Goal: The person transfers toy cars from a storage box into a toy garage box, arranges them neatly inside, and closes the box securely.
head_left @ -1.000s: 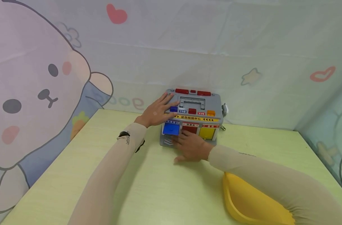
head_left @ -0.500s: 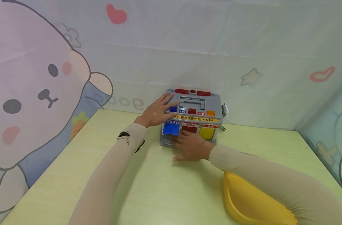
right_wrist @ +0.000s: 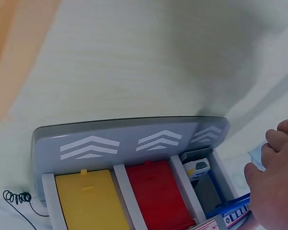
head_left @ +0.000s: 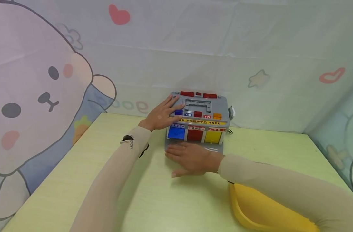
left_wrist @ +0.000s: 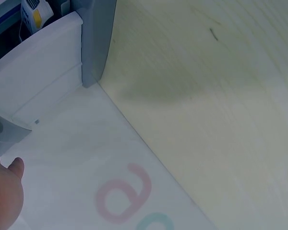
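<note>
A grey toy emergency station (head_left: 222, 103) stands near the back of the table. Along its front are a raised blue door (head_left: 176, 133), a lowered red door (head_left: 194, 135) and a lowered yellow door (head_left: 213, 137). The left hand (head_left: 161, 116) rests on the roof's left end, fingers spread. In front of the blue and red doors, the right hand (head_left: 192, 158) extends its straight fingers leftward over the grey ramp (right_wrist: 129, 132), holding nothing visible. A small white toy car (right_wrist: 197, 167) sits inside the blue-door bay in the right wrist view.
A yellow bin (head_left: 235, 206) stands at the front right, partly under the right sleeve (head_left: 269, 174). A black coiled cord (right_wrist: 18, 197) trails beside the station's yellow-door end. Behind the table (head_left: 135, 193) hangs a printed cloth (head_left: 193, 48).
The right hand has drawn back from the doors toward the wearer and slightly left, uncovering the red door's lower part. The left hand stays on the roof.
</note>
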A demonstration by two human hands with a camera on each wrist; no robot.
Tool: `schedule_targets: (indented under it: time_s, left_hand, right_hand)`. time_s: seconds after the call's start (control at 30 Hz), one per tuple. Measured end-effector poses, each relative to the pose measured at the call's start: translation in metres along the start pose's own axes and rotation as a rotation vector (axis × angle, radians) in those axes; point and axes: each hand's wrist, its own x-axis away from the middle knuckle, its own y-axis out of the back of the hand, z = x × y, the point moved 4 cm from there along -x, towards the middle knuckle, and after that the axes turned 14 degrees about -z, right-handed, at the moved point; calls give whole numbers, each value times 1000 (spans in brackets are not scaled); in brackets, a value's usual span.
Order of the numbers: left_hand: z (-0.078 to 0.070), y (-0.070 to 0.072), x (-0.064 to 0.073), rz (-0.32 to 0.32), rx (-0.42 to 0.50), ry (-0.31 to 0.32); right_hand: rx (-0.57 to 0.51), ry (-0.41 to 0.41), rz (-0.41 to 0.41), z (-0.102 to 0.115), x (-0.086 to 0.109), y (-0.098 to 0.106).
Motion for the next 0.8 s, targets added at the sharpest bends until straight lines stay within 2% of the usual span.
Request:
schedule_targets:
  time_s: [0.33, 0.67, 0.8]
  left_hand:
    - [-1, 1, 0, 4, -21, -17]
    - [0, 1, 0, 14, -13, -28]
    - [0, 1, 0, 16, -23, -25]
  right_hand:
    - [-65, 32, -34, 3, 13, 19]
    - [-64, 14, -218, -9, 18, 41]
    - [-22, -26, -235, -15, 16, 39]
